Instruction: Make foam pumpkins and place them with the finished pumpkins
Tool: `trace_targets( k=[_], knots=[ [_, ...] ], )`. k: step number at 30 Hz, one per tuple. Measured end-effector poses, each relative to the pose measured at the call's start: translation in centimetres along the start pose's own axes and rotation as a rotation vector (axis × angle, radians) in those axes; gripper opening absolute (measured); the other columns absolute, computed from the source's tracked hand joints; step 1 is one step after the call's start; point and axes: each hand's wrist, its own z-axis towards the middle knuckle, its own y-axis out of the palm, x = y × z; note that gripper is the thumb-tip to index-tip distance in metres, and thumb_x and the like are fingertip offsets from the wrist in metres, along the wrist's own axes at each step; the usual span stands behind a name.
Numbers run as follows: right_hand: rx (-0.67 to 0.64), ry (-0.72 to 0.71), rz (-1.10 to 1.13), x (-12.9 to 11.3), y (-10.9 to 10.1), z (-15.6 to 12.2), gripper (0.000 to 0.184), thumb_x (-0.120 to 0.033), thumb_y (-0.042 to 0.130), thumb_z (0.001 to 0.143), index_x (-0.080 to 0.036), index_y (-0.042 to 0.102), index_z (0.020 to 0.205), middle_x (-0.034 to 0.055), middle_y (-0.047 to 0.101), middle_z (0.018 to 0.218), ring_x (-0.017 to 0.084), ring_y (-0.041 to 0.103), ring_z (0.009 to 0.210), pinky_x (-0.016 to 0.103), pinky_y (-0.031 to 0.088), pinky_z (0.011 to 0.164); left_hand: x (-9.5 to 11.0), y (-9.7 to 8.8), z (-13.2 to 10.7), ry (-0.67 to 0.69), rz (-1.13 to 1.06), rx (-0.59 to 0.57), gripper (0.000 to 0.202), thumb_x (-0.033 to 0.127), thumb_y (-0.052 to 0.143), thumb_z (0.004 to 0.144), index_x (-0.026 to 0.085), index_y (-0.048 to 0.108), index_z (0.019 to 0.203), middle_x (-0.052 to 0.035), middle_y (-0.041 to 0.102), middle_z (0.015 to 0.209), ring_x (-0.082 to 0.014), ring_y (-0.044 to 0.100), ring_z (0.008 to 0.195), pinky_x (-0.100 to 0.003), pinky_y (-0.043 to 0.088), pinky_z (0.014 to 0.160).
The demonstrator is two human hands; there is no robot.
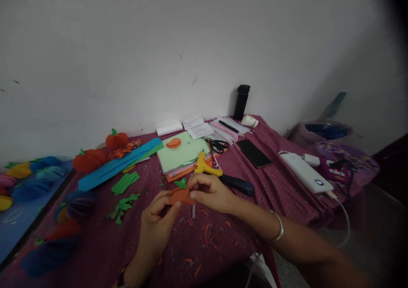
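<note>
The orange paper piece [182, 197] is small, rounded and bright orange, and looks like flat folded layers. It sits between the two hands. The fingertips of the left hand [158, 222] pinch its lower left edge, and those of the right hand [211, 192] pinch its right edge. A small green paper leaf [181, 183] sticks up just above it, beside the right hand's fingers.

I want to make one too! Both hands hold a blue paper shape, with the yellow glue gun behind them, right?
No: the head view shows an orange paper shape, not blue. The left hand and right hand hold it, yellow glue gun behind them.
</note>
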Motion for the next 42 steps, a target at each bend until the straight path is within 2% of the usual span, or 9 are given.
trace_targets(
  k=[9, 13, 17, 22, 28, 42],
  knots=[
    [0.036, -0.009, 0.006, 0.09, 0.26, 0.06, 0.021, -0.036, 0.065, 0.081, -0.016, 0.058, 0.079, -0.0012, 0.053, 0.074, 0.009, 0.047, 0.064, 0.022, 0.04, 0.058, -0.07, 0.02, -0.19, 0.018, 0.021, -0.013, 0.016, 0.032, 0.066, 0.076, 0.018, 0.069, 0.069, -0.006, 0.067, 0.091, -0.0188, 0.063, 0.084, -0.026, 0.048, 0.076],
    [0.063, -0.067, -0.076, 0.05, 0.38, -0.02, 0.016, -0.031, 0.063, 0.082, -0.016, 0.058, 0.078, -0.0018, 0.051, 0.072, 0.009, 0.046, 0.062, 0.021, 0.038, 0.056, -0.4, 0.14, -0.22, 0.043, 0.012, -0.017, 0.016, 0.031, 0.065, 0.078, 0.018, 0.068, 0.07, -0.0064, 0.067, 0.093, -0.019, 0.063, 0.086, -0.027, 0.048, 0.076],
    [0.082, -0.153, -0.201, -0.02, 0.44, -0.18, 0.014, -0.028, 0.061, 0.083, -0.016, 0.058, 0.077, -0.0017, 0.051, 0.07, 0.01, 0.046, 0.062, 0.022, 0.037, 0.056, -0.54, 0.24, -0.09, 0.08, 0.04, -0.004, 0.015, 0.03, 0.064, 0.078, 0.018, 0.068, 0.069, -0.0057, 0.067, 0.092, -0.0186, 0.064, 0.086, -0.026, 0.048, 0.075],
    [0.076, -0.174, -0.283, 0.01, 0.35, -0.36, 0.017, -0.031, 0.059, 0.086, -0.017, 0.057, 0.077, -0.0002, 0.053, 0.071, 0.012, 0.048, 0.065, 0.024, 0.039, 0.061, -0.24, 0.18, -0.1, 0.16, 0.109, 0.02, 0.015, 0.026, 0.063, 0.079, 0.019, 0.067, 0.067, -0.0044, 0.067, 0.086, -0.0167, 0.064, 0.08, -0.025, 0.048, 0.072],
    [0.088, -0.219, -0.297, 0.02, 0.31, -0.26, 0.02, -0.033, 0.057, 0.087, -0.017, 0.056, 0.075, 0.0006, 0.053, 0.07, 0.013, 0.048, 0.067, 0.024, 0.039, 0.062, -0.02, 0.06, -0.39, 0.276, 0.175, 0.05, 0.017, 0.021, 0.06, 0.081, 0.018, 0.064, 0.065, -0.004, 0.066, 0.082, -0.0154, 0.063, 0.078, -0.024, 0.049, 0.07],
    [0.085, -0.252, -0.342, -0.32, 0.53, -0.43, 0.015, -0.025, 0.055, 0.085, -0.018, 0.049, 0.073, -0.0011, 0.048, 0.068, 0.012, 0.044, 0.064, 0.025, 0.035, 0.06, -0.47, 0.26, -0.41, 0.357, 0.222, 0.063, 0.016, 0.018, 0.059, 0.083, 0.019, 0.063, 0.068, -0.0031, 0.067, 0.084, -0.0146, 0.065, 0.08, -0.024, 0.051, 0.071]
  ],
)
